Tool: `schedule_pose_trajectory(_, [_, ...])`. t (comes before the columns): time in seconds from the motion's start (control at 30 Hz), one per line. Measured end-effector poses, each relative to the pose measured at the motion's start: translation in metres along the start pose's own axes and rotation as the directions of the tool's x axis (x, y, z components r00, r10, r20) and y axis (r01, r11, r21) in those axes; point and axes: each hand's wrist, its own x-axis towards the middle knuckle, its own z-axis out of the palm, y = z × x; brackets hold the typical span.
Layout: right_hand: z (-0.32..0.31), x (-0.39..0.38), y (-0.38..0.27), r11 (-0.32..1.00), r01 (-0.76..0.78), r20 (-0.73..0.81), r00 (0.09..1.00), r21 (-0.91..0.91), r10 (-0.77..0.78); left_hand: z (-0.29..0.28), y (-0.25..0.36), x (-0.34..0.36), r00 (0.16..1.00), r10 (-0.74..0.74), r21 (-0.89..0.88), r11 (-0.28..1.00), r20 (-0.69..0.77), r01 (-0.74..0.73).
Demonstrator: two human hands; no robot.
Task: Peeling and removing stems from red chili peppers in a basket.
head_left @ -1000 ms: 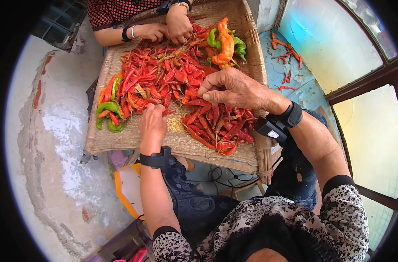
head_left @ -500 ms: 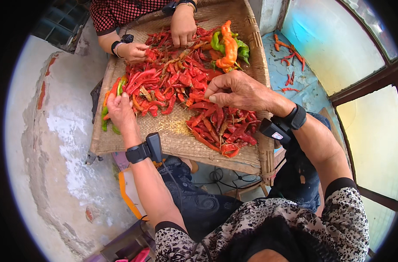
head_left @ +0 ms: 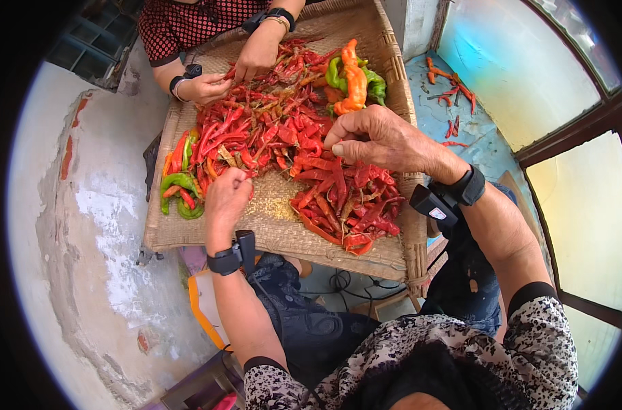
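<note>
A woven tray (head_left: 188, 236) holds a broad heap of red chili peppers (head_left: 277, 137). My left hand (head_left: 229, 198) is closed near the heap's near edge, with a bit of red chili pepper showing at its fingers. Fingers of my right hand (head_left: 382, 140) are pinched above the red peppers on the right; whatever they hold is hidden. Just in front of that hand lies a smaller pile of red chili peppers (head_left: 352, 205). Pale yellow seeds (head_left: 273, 207) are scattered between my hands. Green and red peppers (head_left: 181, 188) lie left of my left hand.
Across the tray, another person's hands (head_left: 256, 55) work in the heap. Orange peppers (head_left: 354, 82) and green peppers (head_left: 377, 85) sit at the far right. More red peppers (head_left: 454, 89) lie on a blue surface beside the window. A rough wall (head_left: 113, 225) stands on the left.
My left hand has moved right and closer to me, from the green peppers at the left edge to the heap's near side. The right hand stays nearly in place. The other person's hands have come together.
</note>
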Motion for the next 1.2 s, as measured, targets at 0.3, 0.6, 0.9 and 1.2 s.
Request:
schedule_pose_trajectory(0.3, [-0.017,-0.001,-0.005,1.0,-0.026,-0.085,0.996,0.016,0.028,0.016,0.061,0.028,0.935,0.276,0.11,0.96,-0.222,-0.257])
schedule_pose_trajectory(0.6, [-0.011,0.002,-0.003,1.0,0.014,-0.127,0.992,0.018,-0.012,0.064,0.08,0.054,0.962,0.268,0.419,0.879,-0.039,-0.228])
schedule_pose_trajectory(0.9, [-0.015,0.002,-0.001,0.998,0.047,-0.152,0.987,-0.048,-0.054,0.037,0.057,0.01,0.91,0.413,0.13,0.902,0.023,-0.412])
schedule_pose_trajectory(1.2, [0.002,0.008,0.016,0.955,0.208,-0.133,0.962,-0.21,-0.239,0.037,0.075,-0.042,0.837,0.543,0.153,0.834,-0.06,-0.53])
